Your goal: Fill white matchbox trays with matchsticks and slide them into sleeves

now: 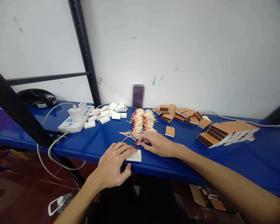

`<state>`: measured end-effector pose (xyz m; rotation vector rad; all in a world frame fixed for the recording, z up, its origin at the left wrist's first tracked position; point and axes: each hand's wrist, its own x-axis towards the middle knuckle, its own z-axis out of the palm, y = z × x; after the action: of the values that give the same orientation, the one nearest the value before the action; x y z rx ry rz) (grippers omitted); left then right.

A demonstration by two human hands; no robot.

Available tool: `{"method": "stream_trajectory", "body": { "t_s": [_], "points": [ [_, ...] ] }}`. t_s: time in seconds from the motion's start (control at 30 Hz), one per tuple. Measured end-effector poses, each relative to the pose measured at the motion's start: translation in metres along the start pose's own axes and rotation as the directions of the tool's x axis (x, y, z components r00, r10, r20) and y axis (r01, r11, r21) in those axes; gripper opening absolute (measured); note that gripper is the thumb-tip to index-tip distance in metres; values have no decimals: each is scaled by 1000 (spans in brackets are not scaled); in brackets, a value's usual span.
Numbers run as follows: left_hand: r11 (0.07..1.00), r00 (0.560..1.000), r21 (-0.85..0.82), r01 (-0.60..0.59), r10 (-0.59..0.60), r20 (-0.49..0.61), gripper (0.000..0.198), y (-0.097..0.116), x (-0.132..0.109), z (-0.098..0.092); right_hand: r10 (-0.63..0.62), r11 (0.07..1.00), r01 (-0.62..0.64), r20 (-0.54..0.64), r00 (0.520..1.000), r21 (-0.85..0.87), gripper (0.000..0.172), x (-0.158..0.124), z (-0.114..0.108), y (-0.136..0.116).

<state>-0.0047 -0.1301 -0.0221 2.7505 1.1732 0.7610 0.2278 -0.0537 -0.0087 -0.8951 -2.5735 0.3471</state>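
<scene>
Head view, single: set above the near edge of the worktop [242, 158], facing forward and down toward the far wall [189, 46]; left hand [114, 161] and right hand [158, 144] close below.

A small workshop seems to be set up here. A blue shelf [91, 137] is held up by black posts [84, 46]. Matches [140, 120] are heaped on it, white boxes [105, 114] are piled, brown boxes [227, 132] are stacked. The floor [25, 183] is tiled.

White tray [137, 157] — lying flat; red-tipped matches [140, 122] — heaped loosely beyond it.
</scene>
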Motion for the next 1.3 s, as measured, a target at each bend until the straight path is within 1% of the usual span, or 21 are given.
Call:
{"method": "stream_trajectory", "body": {
  "t_s": [0.13,0.2,0.33,0.43,0.53,0.7,0.87,0.97,1.13,1.3],
  "points": [
    [999,999,23,35,-35,-4,33,1,0,0,-12,1000,13,-48,999,19,7,-1,0,1],
    [998,999,43,48,-48,-13,32,2,1,1,-26,1000,27,-64,998,15,9,-2,-1,2],
    [995,997,84,58,-54,-46,35,1,2,4,-34,999,33,-85,996,-6,10,-3,-2,1],
    [988,995,134,80,-71,-70,44,0,3,7,-40,999,40,-99,994,-8,13,-3,-1,3],
    [981,995,171,92,-85,-51,50,-1,3,7,-55,998,55,-115,992,0,20,-1,2,8],
    [988,999,147,52,-53,3,51,1,5,2,-69,997,68,-74,995,-25,24,1,3,12],
    [993,997,109,50,-56,49,49,1,6,-3,-59,998,57,-46,997,-30,22,2,2,10],
    [993,997,99,57,-62,51,48,1,6,-3,-41,999,41,-35,999,-23,21,2,2,9],
    [994,998,94,53,-55,25,45,0,5,-2,-20,1000,20,-38,999,-12,17,2,2,7],
    [995,998,80,59,-60,9,44,0,5,0,12,999,-14,-28,1000,-38,17,2,2,4]
  ]
}}
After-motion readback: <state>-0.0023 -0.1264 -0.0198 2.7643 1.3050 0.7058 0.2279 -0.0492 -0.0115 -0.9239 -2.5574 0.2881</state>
